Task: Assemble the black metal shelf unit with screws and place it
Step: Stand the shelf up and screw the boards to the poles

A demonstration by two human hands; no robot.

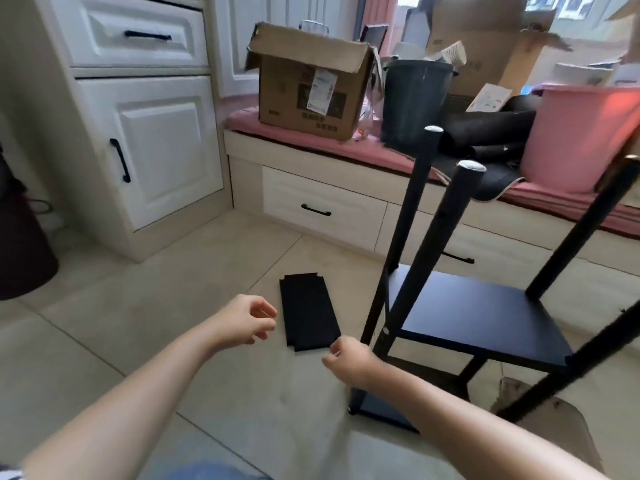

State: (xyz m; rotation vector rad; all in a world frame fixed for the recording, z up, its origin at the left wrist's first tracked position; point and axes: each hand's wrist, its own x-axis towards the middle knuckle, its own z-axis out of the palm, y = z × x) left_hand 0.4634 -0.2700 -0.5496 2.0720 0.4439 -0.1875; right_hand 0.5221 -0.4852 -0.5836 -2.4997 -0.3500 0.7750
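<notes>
Three containers stand on the cushioned window bench (311,142) at twelve to two o'clock: an open cardboard box (311,95) whose contents are hidden by its flaps, a dark bin (415,98) with paper poking over its rim, and a pink tub (575,133) whose inside cannot be seen. A larger cardboard box (485,39) behind them is blurred. The black metal shelf unit (478,313) stands on the tiled floor (138,323) at three o'clock, part-built, its posts rising; its right side is cut off by the frame edge, and any screws are too small to make out. One loose black shelf panel (310,311) lies flat on the floor at twelve o'clock, between both hands. The left hand (246,322) hovers just beside the panel's left edge, grip loosely curled and holding nothing. The right hand (348,358) hangs at the panel's near corner, fingers curled under; whether it touches the panel I cannot tell.
</notes>
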